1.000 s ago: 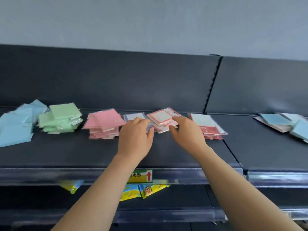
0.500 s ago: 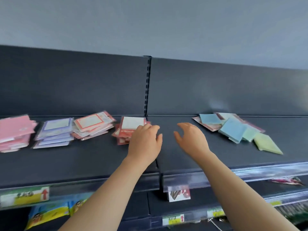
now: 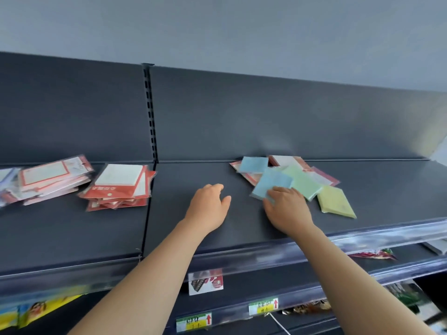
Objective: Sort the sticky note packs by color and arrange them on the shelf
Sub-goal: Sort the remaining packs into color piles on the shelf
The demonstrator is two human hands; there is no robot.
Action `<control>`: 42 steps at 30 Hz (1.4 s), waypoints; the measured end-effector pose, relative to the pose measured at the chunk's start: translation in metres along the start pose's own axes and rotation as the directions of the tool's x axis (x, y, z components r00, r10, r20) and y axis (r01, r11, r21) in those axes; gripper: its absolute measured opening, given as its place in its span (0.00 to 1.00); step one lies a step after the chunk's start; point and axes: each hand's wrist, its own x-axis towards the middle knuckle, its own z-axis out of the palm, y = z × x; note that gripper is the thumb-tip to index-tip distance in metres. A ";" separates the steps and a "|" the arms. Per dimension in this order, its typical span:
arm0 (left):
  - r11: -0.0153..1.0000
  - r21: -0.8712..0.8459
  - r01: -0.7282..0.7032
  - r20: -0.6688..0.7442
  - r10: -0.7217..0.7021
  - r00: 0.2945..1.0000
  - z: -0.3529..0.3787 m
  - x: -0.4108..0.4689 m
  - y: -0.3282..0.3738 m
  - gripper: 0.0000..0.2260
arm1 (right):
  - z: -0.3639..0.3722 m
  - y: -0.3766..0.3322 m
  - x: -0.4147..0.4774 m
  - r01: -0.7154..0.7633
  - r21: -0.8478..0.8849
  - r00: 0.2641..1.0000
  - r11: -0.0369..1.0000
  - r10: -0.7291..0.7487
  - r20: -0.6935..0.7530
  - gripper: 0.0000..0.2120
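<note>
Right hand [image 3: 287, 209] has reached the blue pack [image 3: 271, 184], grip pinching its near corner; left hand [image 3: 208, 209] hovers relaxed, holding nothing.

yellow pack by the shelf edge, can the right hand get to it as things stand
Probably yes: the yellow pack lies just right of the right hand with bare shelf between, though its fingers touch the blue pack.

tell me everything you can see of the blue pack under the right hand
The blue pack is a flat pale blue square, seemingly clear-wrapped, lying cornerwise on the dark shelf in the mixed pile. Its far side overlaps a red-edged pack; a green pack adjoins its right edge. The right hand grips its near corner, fingers curled on top.
</note>
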 end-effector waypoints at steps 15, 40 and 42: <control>0.919 0.362 0.156 0.040 -0.182 0.983 -0.014 0.019 -0.009 0.25 | -0.009 -0.018 0.031 -0.015 0.483 0.999 0.875 -0.009 0.047 0.20; 0.956 -0.100 0.275 -0.268 -0.292 0.918 -0.022 0.016 -0.030 0.32 | 0.024 -0.038 0.098 0.088 0.069 0.949 0.994 -0.105 0.296 0.32; 0.951 -0.135 0.278 -0.267 -0.306 0.914 -0.022 0.015 -0.031 0.31 | 0.017 -0.042 0.097 0.054 0.083 0.954 0.995 -0.076 0.290 0.38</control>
